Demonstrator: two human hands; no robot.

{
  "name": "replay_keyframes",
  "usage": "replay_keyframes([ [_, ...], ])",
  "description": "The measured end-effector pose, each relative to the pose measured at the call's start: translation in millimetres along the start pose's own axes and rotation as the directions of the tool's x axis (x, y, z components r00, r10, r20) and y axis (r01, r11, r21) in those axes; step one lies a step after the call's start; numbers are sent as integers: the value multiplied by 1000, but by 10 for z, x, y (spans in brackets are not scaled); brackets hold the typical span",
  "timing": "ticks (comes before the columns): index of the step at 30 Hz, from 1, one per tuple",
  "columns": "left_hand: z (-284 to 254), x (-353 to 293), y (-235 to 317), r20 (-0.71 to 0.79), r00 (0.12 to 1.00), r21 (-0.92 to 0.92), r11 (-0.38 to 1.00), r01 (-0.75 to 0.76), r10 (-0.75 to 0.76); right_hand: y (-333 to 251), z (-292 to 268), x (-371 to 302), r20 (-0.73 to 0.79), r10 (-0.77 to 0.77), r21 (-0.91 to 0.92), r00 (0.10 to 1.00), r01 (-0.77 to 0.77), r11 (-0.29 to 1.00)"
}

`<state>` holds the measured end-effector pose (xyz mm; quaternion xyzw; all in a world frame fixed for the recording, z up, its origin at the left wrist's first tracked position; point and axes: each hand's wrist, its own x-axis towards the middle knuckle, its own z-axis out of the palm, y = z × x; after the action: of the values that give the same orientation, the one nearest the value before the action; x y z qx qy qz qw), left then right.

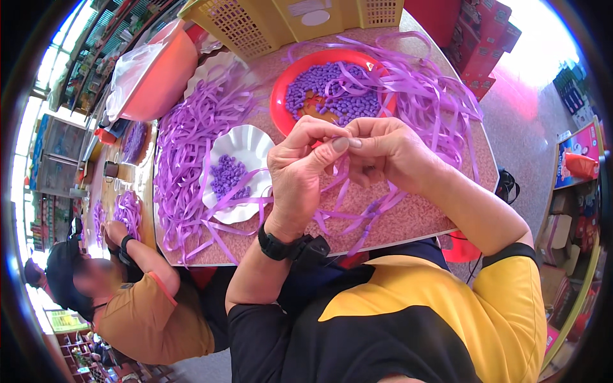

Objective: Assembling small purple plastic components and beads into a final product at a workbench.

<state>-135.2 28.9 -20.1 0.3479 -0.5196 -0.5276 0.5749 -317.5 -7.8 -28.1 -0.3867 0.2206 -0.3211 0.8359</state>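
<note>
Head view: we look down on a speckled pink stone table (408, 223), its near edge running just above our yellow-and-black shirt and its right corner falling off at three o'clock toward bare pavement. Open surface is scarce; only the strip of tabletop at five o'clock from our hands lies free of ribbon.

Our left hand (300, 172), a black watch on the wrist, and our right hand (383, 153) meet at the centre of the frame, fingers curled and thumbs pressed tip to tip. Together they pinch a thin purple ribbon strip (345, 167), which trails down from the pinch toward six o'clock across the table. Whether a bead sits inside the pinch we cannot tell.

At twelve o'clock from the hands, just behind them, stands a round red plastic tray (284, 96) holding small purple beads and loose ribbon. At nine o'clock, just beside the left hand, lies a white scalloped paper plate (246, 143) with a smaller heap of purple beads. A thick heap of purple ribbon strips (185, 140) spreads beyond it, and more drapes over the far right edge.

At eight o'clock a second person in an orange shirt (147, 319) works at a neighbouring table.
</note>
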Motion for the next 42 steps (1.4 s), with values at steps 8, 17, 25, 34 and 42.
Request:
replay_keyframes([
  [8, 20, -30, -5, -40, 995, -116, 990, 85, -91, -48, 25, -30, -35, -13, 26, 999, 14, 1000],
  [17, 87, -41, -25, -48, 997, -186, 981, 55, -65, -21, -7, -21, 0, -2, 70, 1000, 2, 998],
  [25, 22, -21, 19, 59, 998, -142, 989, 29, -21, -40, -28, -29, 37, -2, 57, 999, 0, 998],
  [34, 34, -8, -24, 49, 995, 90, 991, -95, 90, -32, -32, -31, 53, 7, 46, 999, -9, 999],
  [42, -27, 8, 65, -109, 980, 11, 986, -166, 167, -100, 32, -42, -120, -212, -413, 970, 146, 899],
])
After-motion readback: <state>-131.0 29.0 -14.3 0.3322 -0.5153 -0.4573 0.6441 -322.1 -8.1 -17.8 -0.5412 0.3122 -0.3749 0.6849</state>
